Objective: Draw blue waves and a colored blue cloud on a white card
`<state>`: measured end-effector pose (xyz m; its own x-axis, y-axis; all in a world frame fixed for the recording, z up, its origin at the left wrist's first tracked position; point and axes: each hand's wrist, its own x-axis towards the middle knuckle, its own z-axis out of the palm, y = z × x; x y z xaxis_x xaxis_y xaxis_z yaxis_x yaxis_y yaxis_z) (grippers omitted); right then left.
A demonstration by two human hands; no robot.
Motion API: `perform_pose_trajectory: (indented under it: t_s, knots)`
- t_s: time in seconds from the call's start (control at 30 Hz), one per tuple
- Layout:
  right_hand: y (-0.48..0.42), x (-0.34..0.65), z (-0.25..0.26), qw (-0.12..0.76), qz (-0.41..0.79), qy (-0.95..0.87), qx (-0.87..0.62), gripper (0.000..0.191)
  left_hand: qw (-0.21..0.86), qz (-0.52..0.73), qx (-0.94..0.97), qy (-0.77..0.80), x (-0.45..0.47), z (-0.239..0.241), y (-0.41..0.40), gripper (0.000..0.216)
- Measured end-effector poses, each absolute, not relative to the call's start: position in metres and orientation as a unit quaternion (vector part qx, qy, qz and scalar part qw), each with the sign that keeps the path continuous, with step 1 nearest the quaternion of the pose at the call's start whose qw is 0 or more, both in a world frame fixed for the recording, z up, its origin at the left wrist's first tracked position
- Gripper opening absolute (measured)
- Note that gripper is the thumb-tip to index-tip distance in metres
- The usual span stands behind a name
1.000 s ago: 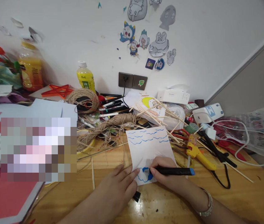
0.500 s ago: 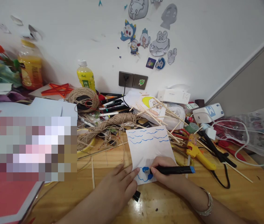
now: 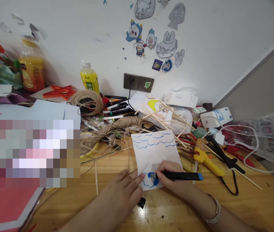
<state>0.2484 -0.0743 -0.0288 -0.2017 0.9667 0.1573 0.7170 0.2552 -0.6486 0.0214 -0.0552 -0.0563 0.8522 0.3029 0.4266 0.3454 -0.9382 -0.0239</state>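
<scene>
Blue-lined white paper sheet (image 3: 156, 158): flat on wooden table (image 3: 187, 214) | right hand (image 3: 172, 185): clamped on slim black marker (image 3: 183, 176), likely for control, at sheet's bottom | left hand (image 3: 123, 190): on sheet's lower-left edge, likely steadying; grip unclear

I note white wall (image 3: 79, 19), cartoon stickers (image 3: 166, 48) attached, dark socket plates (image 3: 140, 86) below; grey panel (image 3: 267, 87) right; glossy wooden table (image 3: 255, 203).

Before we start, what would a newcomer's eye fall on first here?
Probably the white paper marked in blue, low centre: the left hand touches its edge, the right hand holds a black marker. A yellow glue gun lies farther right; cartoon stickers dot the wall behind.
</scene>
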Motion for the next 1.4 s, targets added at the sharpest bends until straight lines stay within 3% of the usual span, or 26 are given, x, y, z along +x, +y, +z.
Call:
perform_pose_trajectory:
  t_s: [0.83,1.17,1.4]
  knots:
    - [-0.074,0.25,-0.032,0.294,0.225,-0.75,-0.548,0.021,0.059,-0.214,-0.96,-0.169,0.021,-0.061,-0.055,0.006]
    - [-0.074,0.252,-0.032,0.298,0.233,-0.751,-0.542,0.022,0.066,-0.274,-0.944,-0.173,0.023,-0.063,-0.056,0.017]
    - [-0.074,0.251,-0.032,0.292,0.228,-0.752,-0.545,0.022,0.05,-0.233,-0.955,-0.174,0.022,-0.064,-0.056,0.01]
